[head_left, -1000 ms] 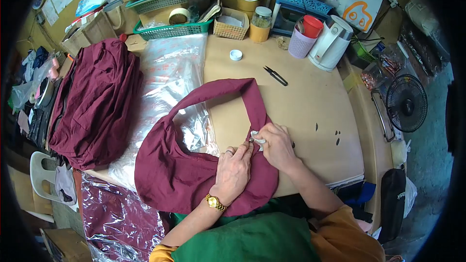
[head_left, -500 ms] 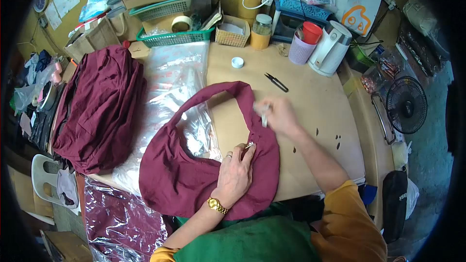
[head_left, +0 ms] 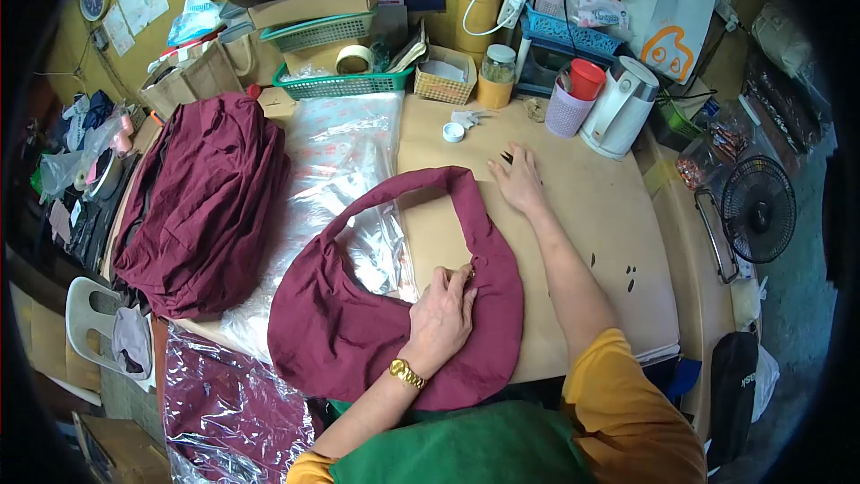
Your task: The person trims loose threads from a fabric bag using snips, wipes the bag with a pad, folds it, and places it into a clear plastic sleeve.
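Observation:
A maroon fabric shoulder bag [head_left: 309,332] lies across the front of the table, its strap looped away from me. My left hand [head_left: 443,314], with a gold watch at the wrist, presses on the bag; thumb and forefinger pinch a small metal piece, perhaps a zipper pull, by the opening. Further off to the right, my right hand [head_left: 517,181] reaches over black thread snips [head_left: 507,159] lying on the brown paper. Its thumb and fingers are apart around the dark tips, and the rest of the snips is hidden under the hand.
Maroon bags are piled [head_left: 202,206] at left beside clear plastic sleeves [head_left: 345,134]. A white cap [head_left: 453,132] and small crumpled pale item [head_left: 468,118] lie ahead. Behind stand a jar [head_left: 497,72], lilac cup [head_left: 566,112] and white kettle [head_left: 621,108]. A fan [head_left: 759,209] is at right.
My right hand has left the bag's strap side, moving away from me onto the snips. The pale item it held now lies by the white cap. My left hand stays on the bag.

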`<state>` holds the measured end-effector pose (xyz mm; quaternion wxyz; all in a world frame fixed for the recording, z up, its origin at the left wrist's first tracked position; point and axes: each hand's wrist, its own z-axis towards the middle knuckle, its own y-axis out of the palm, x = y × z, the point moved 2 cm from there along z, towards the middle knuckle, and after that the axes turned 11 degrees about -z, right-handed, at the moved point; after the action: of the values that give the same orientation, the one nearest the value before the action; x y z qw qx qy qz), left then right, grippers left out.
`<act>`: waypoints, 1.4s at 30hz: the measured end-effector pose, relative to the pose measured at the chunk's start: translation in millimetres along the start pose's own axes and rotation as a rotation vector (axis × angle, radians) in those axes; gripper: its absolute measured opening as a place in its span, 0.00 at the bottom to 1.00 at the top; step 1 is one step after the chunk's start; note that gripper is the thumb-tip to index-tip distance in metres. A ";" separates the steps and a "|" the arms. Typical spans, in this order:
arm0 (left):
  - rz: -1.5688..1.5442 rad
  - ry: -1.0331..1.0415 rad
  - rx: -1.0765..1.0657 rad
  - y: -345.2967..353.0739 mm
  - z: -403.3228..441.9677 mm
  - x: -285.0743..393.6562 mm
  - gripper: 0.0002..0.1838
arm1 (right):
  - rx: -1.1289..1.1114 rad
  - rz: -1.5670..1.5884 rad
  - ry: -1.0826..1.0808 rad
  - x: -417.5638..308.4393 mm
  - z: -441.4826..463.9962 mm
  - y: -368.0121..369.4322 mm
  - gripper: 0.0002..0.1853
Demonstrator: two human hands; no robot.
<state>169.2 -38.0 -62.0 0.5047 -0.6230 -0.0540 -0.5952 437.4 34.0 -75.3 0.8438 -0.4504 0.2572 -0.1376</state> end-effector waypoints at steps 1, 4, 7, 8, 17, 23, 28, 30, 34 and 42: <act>-0.001 0.001 -0.002 0.6 4.1 0.3 0.20 | -0.043 0.228 -0.002 7.8 -3.9 2.9 0.25; -0.011 -0.003 -0.008 4.8 24.7 -4.8 0.15 | 0.303 0.290 -0.186 -3.1 -3.5 -14.5 0.16; -0.001 0.045 0.008 -3.8 53.7 -5.2 0.12 | -0.011 0.670 -0.007 -50.8 -45.6 -71.1 0.06; 0.005 0.050 0.006 -12.6 61.0 -6.4 0.12 | 0.036 0.664 -0.233 -69.3 -72.4 -90.0 0.06; 0.050 -0.080 -0.184 -164.7 55.1 -36.0 0.23 | -0.442 0.411 -0.478 4.5 -157.4 -142.0 0.19; 0.131 -0.080 -0.547 -186.4 -75.6 2.9 0.24 | -0.524 0.363 -0.517 -9.2 -196.6 -198.1 0.14; 0.146 0.155 -0.008 -196.4 -91.5 -39.5 0.17 | -0.093 0.392 -0.338 3.0 -174.4 -189.7 0.08; -0.079 0.137 0.197 -184.9 -91.1 -35.3 0.07 | -0.016 0.407 -0.311 -1.9 -158.7 -197.9 0.09; -0.672 -0.187 0.102 -168.7 -80.6 -66.3 0.06 | -0.316 0.479 -0.185 16.1 -151.0 -180.9 0.10; -0.157 0.140 -0.362 -156.0 -79.9 -11.0 0.28 | -0.356 0.255 -0.277 35.2 -162.6 -186.0 0.11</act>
<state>7.0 -11.9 -0.1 0.3392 -0.6546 0.0407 -0.6744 375.8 -197.9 -6.9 0.7888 -0.5706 0.2140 0.0802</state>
